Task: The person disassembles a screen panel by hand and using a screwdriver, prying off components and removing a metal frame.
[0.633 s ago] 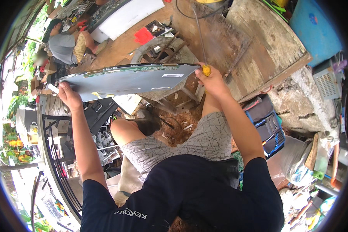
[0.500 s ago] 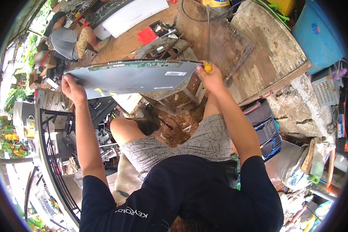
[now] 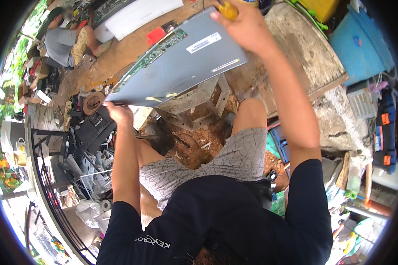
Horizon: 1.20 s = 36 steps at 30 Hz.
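A thin grey display panel [image 3: 177, 66] is held up in front of me, tilted with its right end raised. A green circuit strip [image 3: 152, 55] runs along its far edge, and a white label [image 3: 202, 43] sits near the right end. My left hand [image 3: 120, 115] grips the lower left corner. At the upper right corner my right hand [image 3: 248, 28] pinches the panel while also holding a screwdriver by its yellow handle [image 3: 228, 10]. Under the panel stands a worn stool-like stand [image 3: 194, 106], its top partly hidden.
A wooden board [image 3: 303, 53] lies to the right, with a blue bin [image 3: 360, 48] beyond it. Scrap parts and a black casing [image 3: 93, 128] lie at the left. Far left, another person [image 3: 62, 42] sits near a white sheet [image 3: 141, 17]. A black metal rack [image 3: 48, 176] borders the left side.
The panel has gone from nearly level to steeply tilted: my right hand has risen and moved away, while my left has moved right and slightly lower. Both keep hold of it.
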Motion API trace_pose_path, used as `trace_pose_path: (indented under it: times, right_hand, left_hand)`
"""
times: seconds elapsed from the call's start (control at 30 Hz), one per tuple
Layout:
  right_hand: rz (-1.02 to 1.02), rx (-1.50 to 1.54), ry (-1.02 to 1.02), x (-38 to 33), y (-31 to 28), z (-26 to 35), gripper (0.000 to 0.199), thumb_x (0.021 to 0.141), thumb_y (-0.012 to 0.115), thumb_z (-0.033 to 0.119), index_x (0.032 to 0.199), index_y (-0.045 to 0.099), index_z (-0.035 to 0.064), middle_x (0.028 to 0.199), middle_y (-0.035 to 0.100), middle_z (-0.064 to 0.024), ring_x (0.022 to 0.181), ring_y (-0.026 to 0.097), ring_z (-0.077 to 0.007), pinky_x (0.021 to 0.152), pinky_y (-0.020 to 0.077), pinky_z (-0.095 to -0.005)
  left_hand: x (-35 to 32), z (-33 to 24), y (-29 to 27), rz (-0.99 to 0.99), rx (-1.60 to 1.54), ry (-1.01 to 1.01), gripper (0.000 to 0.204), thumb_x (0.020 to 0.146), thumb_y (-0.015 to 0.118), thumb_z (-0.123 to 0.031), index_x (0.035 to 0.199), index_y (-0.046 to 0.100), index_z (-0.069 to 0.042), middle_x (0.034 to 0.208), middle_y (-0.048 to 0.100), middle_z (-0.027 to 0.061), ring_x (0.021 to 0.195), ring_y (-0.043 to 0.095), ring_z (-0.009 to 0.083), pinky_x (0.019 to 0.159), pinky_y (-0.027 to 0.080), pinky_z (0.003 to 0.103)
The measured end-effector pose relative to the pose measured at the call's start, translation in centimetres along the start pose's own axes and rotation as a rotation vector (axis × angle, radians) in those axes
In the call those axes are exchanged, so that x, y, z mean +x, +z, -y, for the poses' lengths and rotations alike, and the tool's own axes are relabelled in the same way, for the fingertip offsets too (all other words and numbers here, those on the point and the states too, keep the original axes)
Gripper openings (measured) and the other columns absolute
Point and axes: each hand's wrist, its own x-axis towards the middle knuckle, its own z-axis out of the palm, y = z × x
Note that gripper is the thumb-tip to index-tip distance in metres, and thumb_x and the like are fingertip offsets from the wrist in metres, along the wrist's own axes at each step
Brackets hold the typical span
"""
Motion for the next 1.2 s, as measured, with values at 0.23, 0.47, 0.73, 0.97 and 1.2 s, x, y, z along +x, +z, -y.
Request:
trace_pose_path:
  times: [0.23,0.47,0.73,0.97,1.2]
  right_hand:
    - [0.098,-0.192,-0.393,6.6,-0.2,10.7,0.02,0.079,0.069,0.018,0.097,0.072,0.01,0.093,0.069,-0.0146,0.085,0.065,-0.0367,0.075,0.0514,-0.0426]
    - [0.335,-0.286,-0.496,5.8,3.7,15.1,0.036,0.071,0.063,0.003,0.105,0.069,0.0112,0.104,0.068,-0.0099,0.095,0.064,-0.0335,0.08,0.0518,-0.0421]
    - [0.454,-0.31,-0.639,4.7,6.3,16.9,0.033,0.081,0.065,0.004,0.113,0.066,0.0095,0.109,0.065,-0.0167,0.101,0.062,-0.0361,0.085,0.0483,-0.0393]
    - [0.606,-0.293,-0.709,4.2,7.4,18.8,0.029,0.088,0.061,0.005,0.116,0.063,0.0039,0.102,0.062,-0.0166,0.094,0.06,-0.0378,0.081,0.0471,-0.0378]
    - [0.644,-0.193,-0.619,6.1,9.5,16.4,0.032,0.088,0.063,0.006,0.119,0.063,0.0026,0.113,0.065,-0.0169,0.104,0.063,-0.0328,0.091,0.0468,-0.0363]
  left_hand:
    - [-10.3,9.1,3.7,-0.088,-0.124,-0.534,0.056,0.103,0.027,-0.052,0.14,0.041,-0.013,0.14,0.048,0.0081,0.125,0.047,0.0283,0.107,0.037,0.05]
    - [-14.1,13.3,2.7,-0.078,-0.214,-0.819,0.06,0.105,0.025,-0.047,0.145,0.032,-0.004,0.148,0.038,0.0191,0.131,0.045,0.0327,0.111,0.039,0.04]
    - [-15.8,13.0,2.8,-0.245,-0.231,-0.808,0.075,0.099,0.042,-0.053,0.137,0.038,0.011,0.136,0.048,0.0275,0.118,0.056,0.0351,0.1,0.05,0.042]
    - [-19.6,3.3,9.6,-0.23,0.472,0.266,0.068,0.086,0.064,-0.027,0.139,0.033,0.003,0.135,0.038,0.0274,0.13,0.036,0.0428,0.111,0.029,0.047]
    - [-12.4,-9.7,14.0,0.309,0.525,0.826,0.065,0.082,0.069,-0.028,0.132,0.042,0.001,0.125,0.05,0.0263,0.118,0.047,0.0446,0.103,0.038,0.049]
